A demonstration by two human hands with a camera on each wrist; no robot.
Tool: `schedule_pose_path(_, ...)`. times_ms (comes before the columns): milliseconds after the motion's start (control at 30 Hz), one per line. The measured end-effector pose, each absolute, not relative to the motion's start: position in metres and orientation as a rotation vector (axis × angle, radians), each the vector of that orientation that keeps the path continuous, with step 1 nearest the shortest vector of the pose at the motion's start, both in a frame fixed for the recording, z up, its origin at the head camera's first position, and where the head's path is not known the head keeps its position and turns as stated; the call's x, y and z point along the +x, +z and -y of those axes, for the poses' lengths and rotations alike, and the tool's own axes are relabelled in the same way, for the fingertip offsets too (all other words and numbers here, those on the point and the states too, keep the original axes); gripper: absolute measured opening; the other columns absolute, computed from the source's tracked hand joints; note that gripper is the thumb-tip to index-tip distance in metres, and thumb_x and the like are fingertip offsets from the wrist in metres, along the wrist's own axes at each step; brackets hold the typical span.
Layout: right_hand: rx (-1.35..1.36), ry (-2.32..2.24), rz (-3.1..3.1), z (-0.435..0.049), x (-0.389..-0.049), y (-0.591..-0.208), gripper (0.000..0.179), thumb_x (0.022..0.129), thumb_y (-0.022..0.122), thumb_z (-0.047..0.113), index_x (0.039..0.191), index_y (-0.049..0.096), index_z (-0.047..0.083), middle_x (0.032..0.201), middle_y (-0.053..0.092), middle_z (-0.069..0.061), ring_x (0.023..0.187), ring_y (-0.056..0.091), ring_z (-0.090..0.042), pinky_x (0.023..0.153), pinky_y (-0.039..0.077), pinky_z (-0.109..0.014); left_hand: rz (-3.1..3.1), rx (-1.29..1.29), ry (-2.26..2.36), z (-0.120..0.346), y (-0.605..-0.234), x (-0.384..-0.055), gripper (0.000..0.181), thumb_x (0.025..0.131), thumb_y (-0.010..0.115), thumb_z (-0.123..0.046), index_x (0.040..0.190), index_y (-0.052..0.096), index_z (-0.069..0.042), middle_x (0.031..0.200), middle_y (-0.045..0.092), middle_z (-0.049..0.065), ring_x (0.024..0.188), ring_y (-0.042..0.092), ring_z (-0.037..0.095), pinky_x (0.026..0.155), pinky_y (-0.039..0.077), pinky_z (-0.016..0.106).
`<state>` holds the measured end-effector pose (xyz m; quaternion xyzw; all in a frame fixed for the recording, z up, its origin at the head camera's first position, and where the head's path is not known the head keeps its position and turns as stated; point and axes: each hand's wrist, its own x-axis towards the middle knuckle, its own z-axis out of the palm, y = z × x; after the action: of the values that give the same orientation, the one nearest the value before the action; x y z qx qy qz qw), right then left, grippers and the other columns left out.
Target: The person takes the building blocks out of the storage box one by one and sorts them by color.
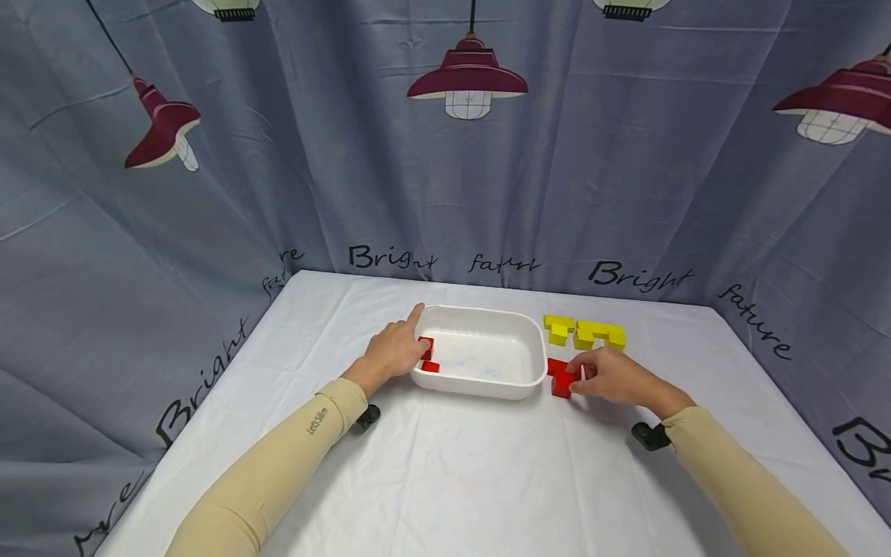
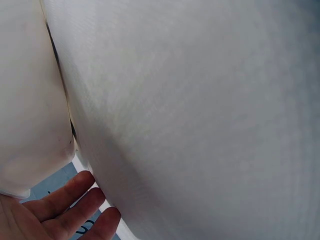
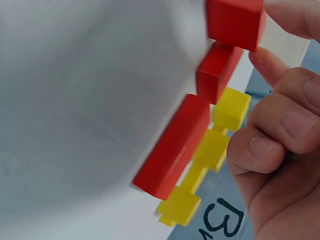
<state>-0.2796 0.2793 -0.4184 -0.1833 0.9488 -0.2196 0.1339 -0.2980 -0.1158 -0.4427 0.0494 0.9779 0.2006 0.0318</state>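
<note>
A white plastic tub [image 1: 487,391] stands on the table. At its left end my left hand [image 1: 393,348] holds the rim, thumb inside and index finger along the outside. Three of its fingers [image 2: 75,192] show beside the tub wall in the left wrist view. Red blocks [image 1: 431,367] lie inside the tub near that thumb. Just right of the tub, my right hand [image 1: 612,377] pinches a red block [image 3: 235,22] between thumb and index finger. Close behind it are another red block [image 3: 215,75] and a long red block [image 3: 175,145], which the hand hides in the head view.
Yellow blocks [image 1: 559,329] and a longer, notched yellow piece [image 1: 599,333] lie behind the right hand. A white cloth [image 1: 487,480] covers the table. Grey curtains [image 1: 445,178] printed with lamps and lettering hang behind and at the sides.
</note>
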Motion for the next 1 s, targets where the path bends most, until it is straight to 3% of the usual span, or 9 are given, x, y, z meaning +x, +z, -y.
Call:
schedule_pose_path(367, -0.690, -0.571, -2.796, -0.254, -0.285, -0.388, 0.024, 0.087, 0.077, 0.022, 0.107, 0.075, 0.009, 0.063, 0.050, 0.000, 0.061, 0.049, -0.016, 0.053, 0.039, -0.025, -3.007, 0.140, 0.633, 0.117, -0.443, -0.297, 0.075, 0.096, 0.048, -0.038, 0.162, 0.014, -0.025, 0.139, 0.058, 0.015, 0.124, 0.057, 0.030, 0.095, 0.051, 0.051)
schedule_pose_path(633, -0.789, -0.546, -2.778, -0.224, -0.288, -0.370, 0.028, 0.086, 0.078, 0.023, 0.110, 0.074, 0.009, 0.067, 0.050, -0.001, 0.059, 0.048, -0.016, 0.055, 0.040, -0.026, -3.007, 0.155, 0.642, 0.117, -0.442, -0.297, 0.075, 0.096, 0.047, -0.038, 0.162, 0.014, -0.025, 0.138, 0.059, 0.015, 0.123, 0.057, 0.030, 0.094, 0.051, 0.050)
schedule_pose_path(1000, -0.919, -0.606, -2.726, -0.189, -0.305, -0.367, 0.026, 0.086, 0.079, 0.024, 0.110, 0.074, 0.014, 0.063, 0.048, 0.001, 0.057, 0.045, -0.014, 0.053, 0.036, -0.025, -3.014, 0.148, 0.649, 0.115, -0.445, -0.300, 0.077, 0.094, 0.049, -0.038, 0.162, 0.015, -0.027, 0.137, 0.060, 0.014, 0.122, 0.058, 0.030, 0.092, 0.051, 0.050)
